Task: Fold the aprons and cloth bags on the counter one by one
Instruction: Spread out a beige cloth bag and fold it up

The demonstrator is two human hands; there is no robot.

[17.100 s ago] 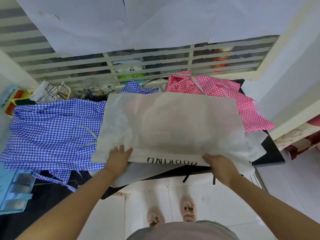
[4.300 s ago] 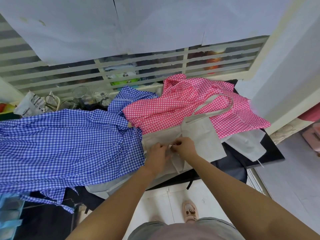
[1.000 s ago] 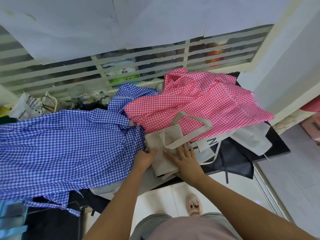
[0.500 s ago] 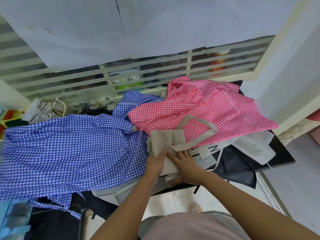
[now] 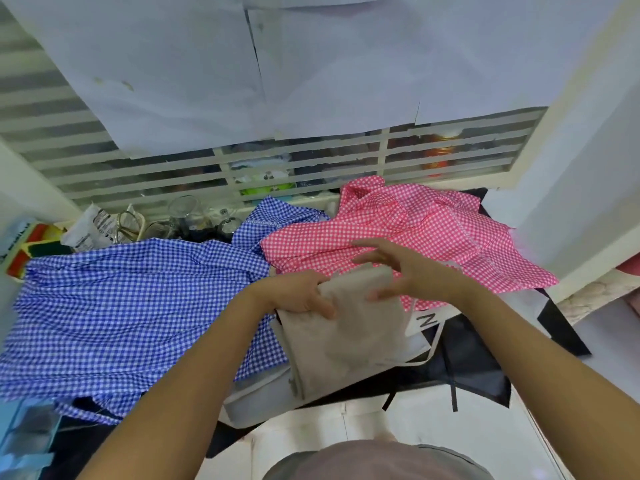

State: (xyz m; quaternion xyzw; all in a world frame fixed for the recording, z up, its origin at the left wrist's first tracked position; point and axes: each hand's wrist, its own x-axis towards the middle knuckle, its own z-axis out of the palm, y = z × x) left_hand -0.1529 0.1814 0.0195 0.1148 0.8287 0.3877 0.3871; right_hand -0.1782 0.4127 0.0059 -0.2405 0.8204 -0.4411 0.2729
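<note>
A folded beige cloth bag (image 5: 346, 344) is lifted slightly over the counter's front edge. My left hand (image 5: 294, 299) grips its upper left corner. My right hand (image 5: 412, 271) curves round the bag's folded top end, fingers above and thumb below. A blue gingham apron (image 5: 121, 306) lies spread to the left. A pink gingham apron (image 5: 433, 230) is crumpled at the back right. Under the beige bag lie a white cloth bag printed with an N (image 5: 427, 322) and a black apron (image 5: 478, 362).
Glass jars (image 5: 187, 213), a plastic packet (image 5: 90, 226) and coloured boxes (image 5: 31, 244) stand along the back left by a slatted window grille (image 5: 311, 157). A light blue container (image 5: 24, 438) sits at the lower left. A white wall (image 5: 588, 150) closes the right side.
The beige bag's loose handles are now tucked in and its top end is turned over. Both hands have risen from pressing it flat to holding its upper end.
</note>
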